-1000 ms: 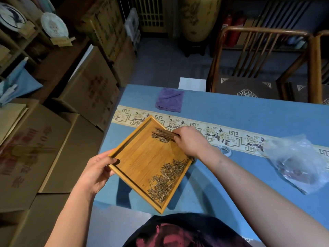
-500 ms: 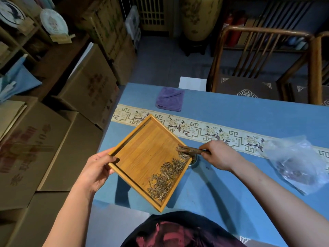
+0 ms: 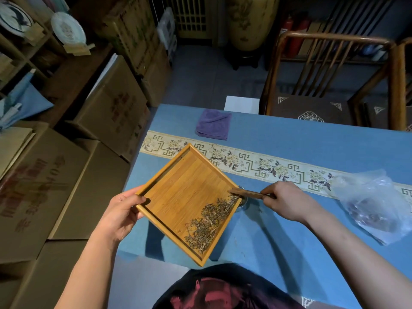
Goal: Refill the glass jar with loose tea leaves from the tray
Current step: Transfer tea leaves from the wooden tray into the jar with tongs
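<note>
My left hand (image 3: 120, 214) grips the left corner of a square bamboo tray (image 3: 178, 190), held tilted above the blue table. Loose tea leaves (image 3: 209, 221) lie piled along the tray's lower right rim. My right hand (image 3: 284, 200) holds a thin brown wooden scoop (image 3: 246, 193) whose tip rests at the tray's right corner. Just under that corner the rim of the glass jar (image 3: 243, 200) peeks out; most of the jar is hidden by the tray.
A folded purple cloth (image 3: 213, 124) lies at the table's far side. A crumpled clear plastic bag (image 3: 374, 204) sits at the right. Cardboard boxes (image 3: 66, 175) are stacked left of the table, and wooden chairs (image 3: 330, 85) stand behind it.
My right hand drew the scoop from the tray's upper area rightward to the right corner over the jar, sweeping leaves with it. The tray stays held, tilted.
</note>
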